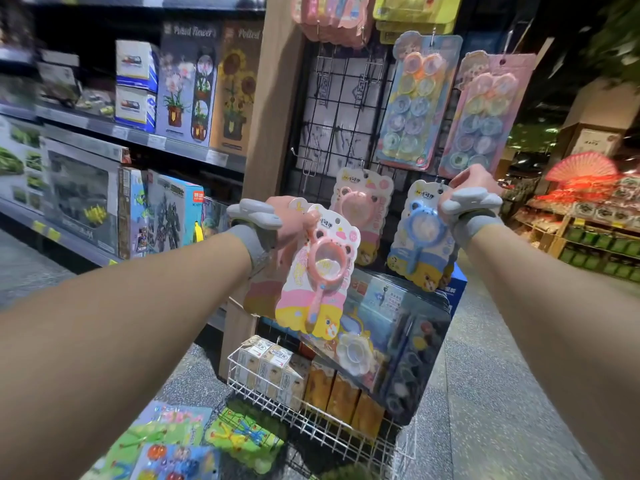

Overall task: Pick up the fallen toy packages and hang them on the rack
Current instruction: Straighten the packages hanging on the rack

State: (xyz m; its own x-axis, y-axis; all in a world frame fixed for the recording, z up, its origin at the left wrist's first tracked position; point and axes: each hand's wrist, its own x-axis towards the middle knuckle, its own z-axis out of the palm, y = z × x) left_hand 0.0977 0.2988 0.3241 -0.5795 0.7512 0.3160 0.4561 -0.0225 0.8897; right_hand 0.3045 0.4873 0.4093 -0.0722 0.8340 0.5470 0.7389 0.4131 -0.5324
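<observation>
I see the pink pack [317,271] off the floor and up in front of the rack [332,109], gripped at its top edge by the left hand [292,220], whose fingers are curled round the card. It hangs tilted from that grip, with another card's edge showing behind it. Just past it a second pink pack [363,202] is on a hook of the rack.

The blue pack [420,233] hangs to the right of that one. The right hand [472,188] is curled onto its top right corner, right at the hook. I can only see the back of that hand, so the fingertips are hidden from me. Both wrists wear grey bands.

Higher on the rack hang two long cards of round pastel toys [415,102]. Below the packs a dark paint set [398,341] leans over a white wire basket [311,424] of small boxes. More packs [173,441] lie on the floor at the bottom left. Shelves of boxed sets [187,84] run along my left.
</observation>
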